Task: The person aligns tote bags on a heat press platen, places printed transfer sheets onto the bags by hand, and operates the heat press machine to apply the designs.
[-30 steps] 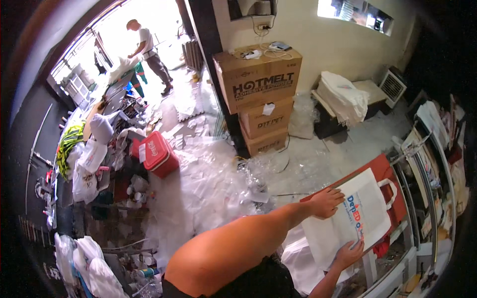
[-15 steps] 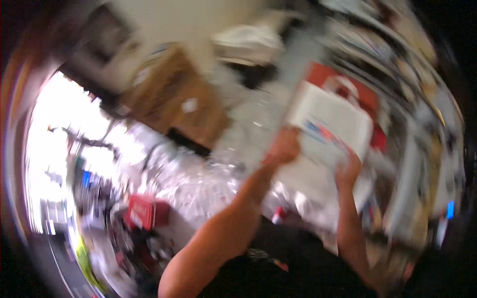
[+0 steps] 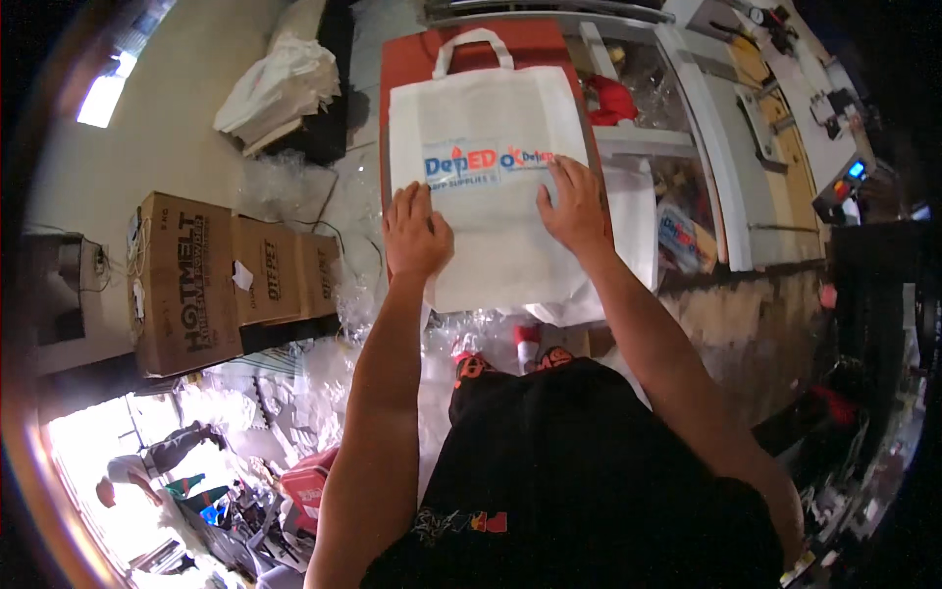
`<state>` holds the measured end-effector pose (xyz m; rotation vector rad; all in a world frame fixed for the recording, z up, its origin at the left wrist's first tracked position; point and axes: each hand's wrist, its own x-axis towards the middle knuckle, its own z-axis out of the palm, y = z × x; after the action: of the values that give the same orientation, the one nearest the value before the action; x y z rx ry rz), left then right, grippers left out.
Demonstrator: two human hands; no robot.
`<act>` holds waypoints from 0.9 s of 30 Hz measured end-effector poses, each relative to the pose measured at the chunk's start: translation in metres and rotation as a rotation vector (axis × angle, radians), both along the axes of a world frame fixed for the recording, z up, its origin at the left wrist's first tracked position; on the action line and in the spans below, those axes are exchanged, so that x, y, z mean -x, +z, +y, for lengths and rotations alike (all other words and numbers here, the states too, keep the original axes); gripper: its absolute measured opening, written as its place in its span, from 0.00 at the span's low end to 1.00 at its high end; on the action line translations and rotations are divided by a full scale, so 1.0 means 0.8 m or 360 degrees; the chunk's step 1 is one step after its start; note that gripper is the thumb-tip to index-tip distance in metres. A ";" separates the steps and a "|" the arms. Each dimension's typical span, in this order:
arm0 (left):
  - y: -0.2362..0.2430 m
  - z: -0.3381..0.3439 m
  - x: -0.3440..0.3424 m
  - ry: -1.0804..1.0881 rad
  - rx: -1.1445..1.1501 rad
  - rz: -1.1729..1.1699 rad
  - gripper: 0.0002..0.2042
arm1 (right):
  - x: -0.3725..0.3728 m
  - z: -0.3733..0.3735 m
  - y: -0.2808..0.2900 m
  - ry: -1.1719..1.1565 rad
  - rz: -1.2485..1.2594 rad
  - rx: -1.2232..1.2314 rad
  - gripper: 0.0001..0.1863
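Observation:
A white tote bag [image 3: 510,255] with a blue and red print lies flat on a red board [image 3: 412,59], its loop handle toward the far edge. My left hand [image 3: 418,234] rests on the bag's left side, fingers spread just below the print. On the right, my right hand [image 3: 573,208] touches the bag with fingers stretched out at the print's right end. A pale, see-through rectangle, possibly film, covers the left part of the print [image 3: 461,165]. More white fabric [image 3: 628,216] shows beside and beneath the bag.
Brown cardboard boxes [image 3: 186,285] stand at left, below a stack of white fabric [image 3: 285,93]. Clear plastic wrap litters the floor. A machine with a blue-lit display [image 3: 856,170] is at right. Another person [image 3: 147,466] appears at lower left, near a red box [image 3: 309,488].
The view has turned and sharpened from a blur, and the bag now appears nearly straight. Both hands remain at the bag, one on each side.

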<state>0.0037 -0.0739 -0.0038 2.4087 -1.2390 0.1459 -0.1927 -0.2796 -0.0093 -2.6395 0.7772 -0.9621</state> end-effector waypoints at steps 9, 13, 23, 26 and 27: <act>-0.006 0.001 -0.005 -0.0019 0.0055 -0.0052 0.26 | -0.012 -0.002 -0.014 -0.0014 -0.0037 0.0080 0.24; -0.007 -0.004 -0.001 0.0004 0.0022 -0.0062 0.26 | -0.005 -0.007 -0.013 -0.0016 0.0009 0.0067 0.24; -0.015 -0.005 -0.002 -0.0010 0.0052 -0.0085 0.23 | -0.005 -0.011 -0.030 -0.0024 -0.0036 0.0168 0.22; -0.022 -0.002 -0.004 -0.0014 0.0099 -0.0117 0.23 | -0.006 -0.007 -0.024 -0.0001 -0.0066 0.0174 0.22; -0.024 -0.003 -0.006 0.0005 0.0118 -0.0136 0.23 | -0.006 -0.008 -0.023 0.0006 -0.0062 0.0156 0.21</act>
<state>0.0083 -0.0762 -0.0231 2.3626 -1.2449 0.2936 -0.1876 -0.2859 -0.0279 -2.6950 0.7342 -1.0738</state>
